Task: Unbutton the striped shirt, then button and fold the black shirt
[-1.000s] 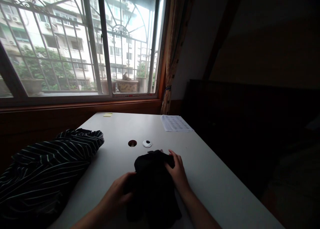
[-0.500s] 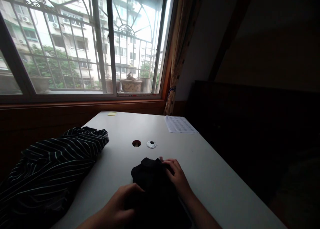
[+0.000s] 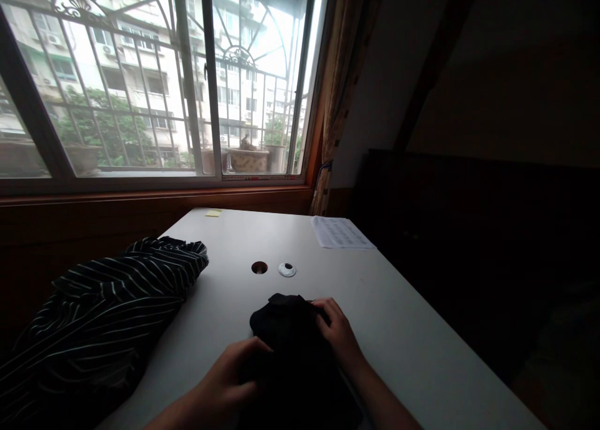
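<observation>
A black cloth (image 3: 295,367) lies bunched on the white table (image 3: 394,317), near its front. My left hand (image 3: 237,370) grips the cloth's left side, the thumb and fingers curled on the fabric. At the upper right edge of the cloth, my right hand (image 3: 335,327) has its fingers closed on the material. The fingertips of both hands are partly lost in the dark fabric.
Left on the table lies a black striped garment (image 3: 126,299). Beyond the cloth are a round hole (image 3: 259,267) and a white cap (image 3: 287,269). Printed papers (image 3: 342,232) and a yellow note (image 3: 213,213) lie near the far edge, below the window.
The view has shifted slightly. A small brownish tab that stuck up beside my right fingers no longer shows. Both hands stay on the black cloth.
</observation>
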Demonstrator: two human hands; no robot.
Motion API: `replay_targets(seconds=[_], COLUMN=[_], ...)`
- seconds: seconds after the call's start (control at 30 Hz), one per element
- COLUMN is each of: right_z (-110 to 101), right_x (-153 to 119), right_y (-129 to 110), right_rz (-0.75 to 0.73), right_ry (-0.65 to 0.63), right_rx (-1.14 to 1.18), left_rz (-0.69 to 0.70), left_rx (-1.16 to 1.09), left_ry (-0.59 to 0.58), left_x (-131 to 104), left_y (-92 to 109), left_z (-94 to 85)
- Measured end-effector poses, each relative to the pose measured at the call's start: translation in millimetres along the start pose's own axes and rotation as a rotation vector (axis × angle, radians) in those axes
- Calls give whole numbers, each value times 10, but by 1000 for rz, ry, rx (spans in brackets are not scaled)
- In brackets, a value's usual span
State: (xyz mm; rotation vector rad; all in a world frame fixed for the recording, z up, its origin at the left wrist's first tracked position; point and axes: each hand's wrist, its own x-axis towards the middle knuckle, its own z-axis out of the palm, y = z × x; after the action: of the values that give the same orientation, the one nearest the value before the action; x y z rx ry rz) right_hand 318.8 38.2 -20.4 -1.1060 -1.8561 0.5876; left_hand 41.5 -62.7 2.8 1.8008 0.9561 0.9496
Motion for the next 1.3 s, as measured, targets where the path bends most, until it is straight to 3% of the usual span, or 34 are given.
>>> replay_targets(seconds=[0.33, 0.6, 0.83, 1.03, 1.3], right_z=[1, 11, 17, 27, 9], right_x=[-3, -23, -41, -49, -48], right_y=[11, -25, -170, -131, -197], right_rz=[-3, 14, -19, -30, -9], right_ry=[2, -17, -99, -111, -128], right_rx=[-51, -51, 9, 5, -20], left_rz=[-5, -20, 58, 65, 57], left_rx=[77, 84, 83, 91, 77], left_ry=[162, 131, 41, 114, 88], left_x=[18, 53, 37, 42, 41], left_y=[26, 104, 157, 120, 100], left_z=[-7, -50, -106, -135, -115])
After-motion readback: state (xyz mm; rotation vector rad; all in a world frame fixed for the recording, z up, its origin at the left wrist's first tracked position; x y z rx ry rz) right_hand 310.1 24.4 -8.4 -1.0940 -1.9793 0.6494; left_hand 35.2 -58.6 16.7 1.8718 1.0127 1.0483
